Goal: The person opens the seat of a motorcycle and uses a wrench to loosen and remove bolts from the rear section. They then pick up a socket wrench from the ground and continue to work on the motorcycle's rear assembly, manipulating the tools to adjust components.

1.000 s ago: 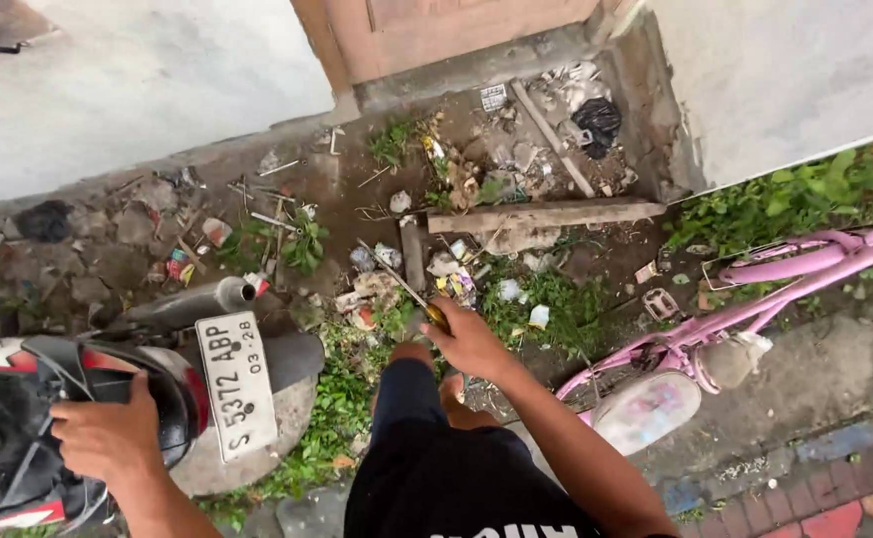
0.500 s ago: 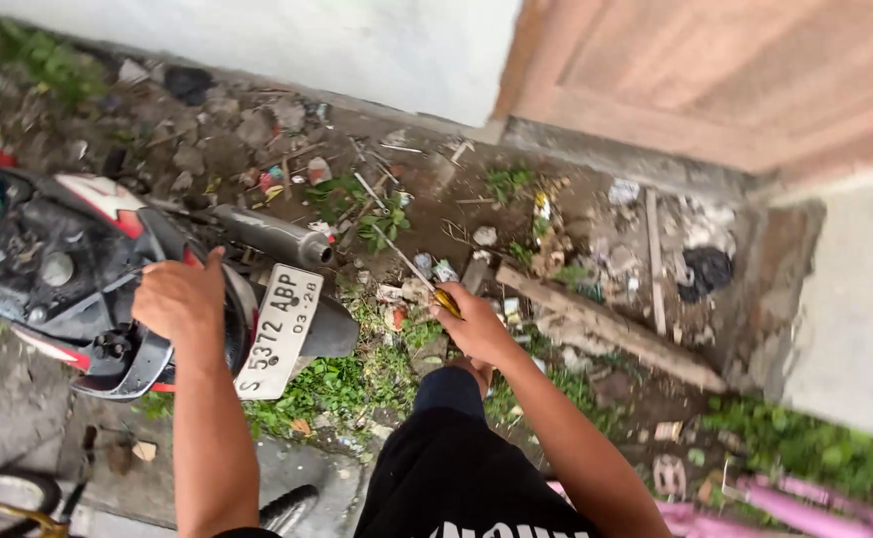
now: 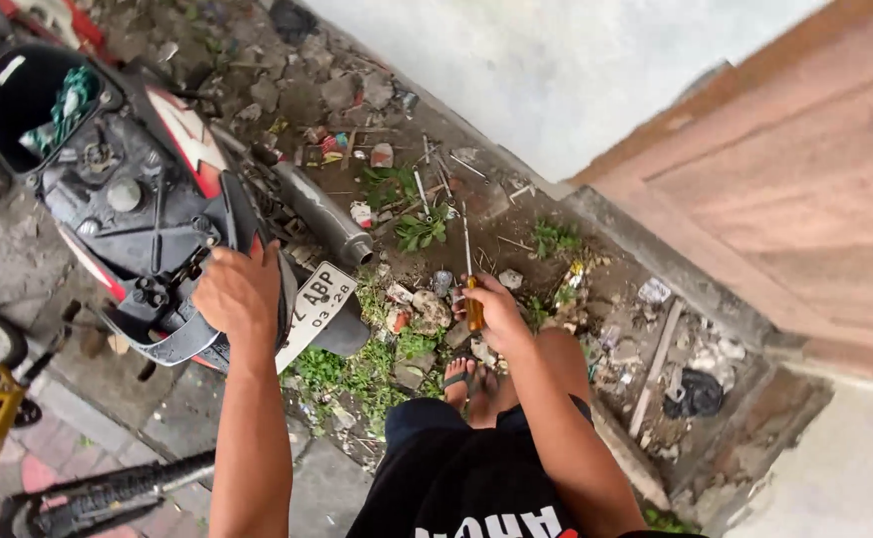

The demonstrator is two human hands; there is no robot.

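The left hand (image 3: 240,292) is resting on the tail of the motorcycle (image 3: 128,199), fingers curled over the rear cowl just above the licence plate (image 3: 314,309), which is sitting at three o'clock of that hand. The right hand (image 3: 496,314) is clenching the amber handle of a screwdriver (image 3: 469,271), its thin shaft pointing toward twelve o'clock over the rubble and weeds (image 3: 397,349). The exhaust pipe (image 3: 327,214) is lying at one o'clock of the left hand. The risk: the tip could be jabbing the sandalled foot (image 3: 461,379) below if the grip is slipping.
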